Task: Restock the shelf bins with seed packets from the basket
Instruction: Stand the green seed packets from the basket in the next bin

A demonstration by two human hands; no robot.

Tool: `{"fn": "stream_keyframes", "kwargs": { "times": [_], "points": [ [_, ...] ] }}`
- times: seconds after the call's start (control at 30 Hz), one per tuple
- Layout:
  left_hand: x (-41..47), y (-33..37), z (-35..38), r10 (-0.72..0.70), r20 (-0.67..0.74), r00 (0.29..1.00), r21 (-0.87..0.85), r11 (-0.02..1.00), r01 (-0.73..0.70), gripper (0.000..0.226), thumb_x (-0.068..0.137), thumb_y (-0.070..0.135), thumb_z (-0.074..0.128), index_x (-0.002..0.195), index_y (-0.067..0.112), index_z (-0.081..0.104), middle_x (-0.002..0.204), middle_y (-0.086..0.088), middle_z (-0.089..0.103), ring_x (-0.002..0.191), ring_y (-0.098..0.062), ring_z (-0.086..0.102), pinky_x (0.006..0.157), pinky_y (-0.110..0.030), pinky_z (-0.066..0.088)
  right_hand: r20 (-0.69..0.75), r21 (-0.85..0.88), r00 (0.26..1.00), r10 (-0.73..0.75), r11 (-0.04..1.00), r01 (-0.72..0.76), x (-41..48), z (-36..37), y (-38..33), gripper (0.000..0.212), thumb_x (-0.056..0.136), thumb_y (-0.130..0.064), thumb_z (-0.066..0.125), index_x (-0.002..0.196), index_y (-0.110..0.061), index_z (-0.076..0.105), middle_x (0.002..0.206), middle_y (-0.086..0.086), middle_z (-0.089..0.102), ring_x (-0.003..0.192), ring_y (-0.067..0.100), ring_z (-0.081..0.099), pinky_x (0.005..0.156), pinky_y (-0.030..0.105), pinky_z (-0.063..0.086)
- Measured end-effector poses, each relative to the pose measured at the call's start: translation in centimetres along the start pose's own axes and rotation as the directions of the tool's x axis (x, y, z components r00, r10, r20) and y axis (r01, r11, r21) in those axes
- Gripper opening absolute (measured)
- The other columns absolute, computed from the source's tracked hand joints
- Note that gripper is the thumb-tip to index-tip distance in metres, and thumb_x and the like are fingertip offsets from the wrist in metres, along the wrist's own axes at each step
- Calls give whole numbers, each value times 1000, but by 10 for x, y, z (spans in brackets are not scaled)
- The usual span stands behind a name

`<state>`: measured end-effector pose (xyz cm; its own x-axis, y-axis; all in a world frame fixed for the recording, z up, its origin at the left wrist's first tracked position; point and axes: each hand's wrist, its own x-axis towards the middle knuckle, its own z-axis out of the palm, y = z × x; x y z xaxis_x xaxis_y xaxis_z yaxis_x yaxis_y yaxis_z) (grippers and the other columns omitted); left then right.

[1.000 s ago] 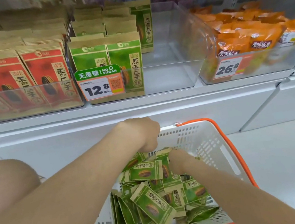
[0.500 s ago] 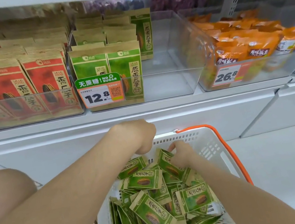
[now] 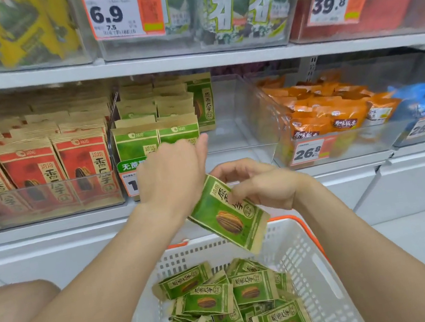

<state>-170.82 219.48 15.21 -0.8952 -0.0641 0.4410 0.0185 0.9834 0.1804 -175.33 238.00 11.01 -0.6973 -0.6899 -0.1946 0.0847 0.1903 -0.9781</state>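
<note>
Seed packet (image 3: 226, 212) is coming out of the basket

You are now holding one green packet tilted in the air above the basket (image 3: 301, 253) rim; half a second ago your right hand was reaching into the loose pile. Your right hand (image 3: 264, 185) is pinching it, fingers (image 3: 225, 170) clamped on its upper edge and thumb across its face. Your left hand (image 3: 171, 176) is hovering at its top corner, back toward the camera; I cannot tell whether those fingers are gripping. You are facing the half-filled green bin (image 3: 233, 143) just beyond, so placing looks next, while many packets (image 3: 229, 297) are waiting below.
</note>
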Motion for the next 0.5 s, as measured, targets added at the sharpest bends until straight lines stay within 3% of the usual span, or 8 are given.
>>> {"fn": "stream_keyframes", "kwargs": {
  "times": [0.1, 0.17, 0.23, 0.3, 0.37, 0.43, 0.5],
  "points": [
    [11, -3, -10, -55, -207, 977, -171, 985, 19, 50, 112, 49, 23, 84, 22, 54, 76, -4, 60, 70, -34, 55, 54, -36, 30, -309, -84, 942, -128, 991, 107, 0, -3, -24, 35, 73, -8, 57, 103, -9, 74, 92, 9, 73, 81, 23, 68, 79, 36, 54],
    [18, -6, -10, -38, -301, 953, -259, 965, -43, 32, 112, 36, 32, 93, 21, 52, 81, 0, 59, 71, -27, 52, 53, -35, 26, -557, -65, 809, -187, 981, 181, 4, -10, -34, 34, 75, -12, 56, 102, -12, 77, 86, 7, 76, 76, 23, 71, 74, 36, 56],
    [24, -10, -6, 23, -325, 946, -251, 962, -110, 15, 106, 26, 41, 101, 19, 54, 93, 0, 59, 83, -25, 52, 64, -39, 38, -698, 54, 699, -155, 962, 267, 13, -18, -39, 31, 85, -8, 54, 105, -12, 78, 93, 9, 79, 82, 25, 75, 77, 46, 62],
    [29, -14, 3, 91, -268, 959, -130, 983, -130, 15, 96, 24, 48, 108, 18, 56, 106, -3, 59, 98, -29, 52, 81, -45, 45, -768, 115, 625, -137, 931, 345, 27, -25, -43, 30, 94, -3, 54, 115, -12, 74, 103, 6, 80, 94, 25, 78, 85, 51, 63],
    [34, -16, 11, 158, -175, 972, 18, 987, -157, 33, 89, 30, 52, 119, 16, 56, 124, -8, 58, 115, -33, 50, 97, -49, 43, -836, 72, 523, -166, 912, 404, 44, -33, -45, 31, 99, -2, 58, 126, -14, 63, 105, 0, 79, 96, 16, 78, 86, 46, 64],
    [37, -17, 17, 188, -48, 981, 104, 978, -182, 56, 87, 39, 53, 137, 14, 49, 149, -14, 48, 138, -39, 41, 113, -55, 34, -864, -142, 406, -297, 918, 369, 60, -41, -45, 34, 101, -7, 60, 131, -19, 53, 108, -7, 75, 97, 11, 76, 87, 42, 63],
    [40, -19, 24, 189, 57, 980, 147, 970, -195, 73, 89, 46, 53, 152, 14, 36, 165, -15, 33, 152, -40, 27, 121, -61, 21, -824, -381, 354, -442, 895, 232, 77, -47, -43, 35, 100, -12, 56, 132, -24, 47, 114, -12, 69, 107, 18, 71, 97, 50, 56]
  ]
}}
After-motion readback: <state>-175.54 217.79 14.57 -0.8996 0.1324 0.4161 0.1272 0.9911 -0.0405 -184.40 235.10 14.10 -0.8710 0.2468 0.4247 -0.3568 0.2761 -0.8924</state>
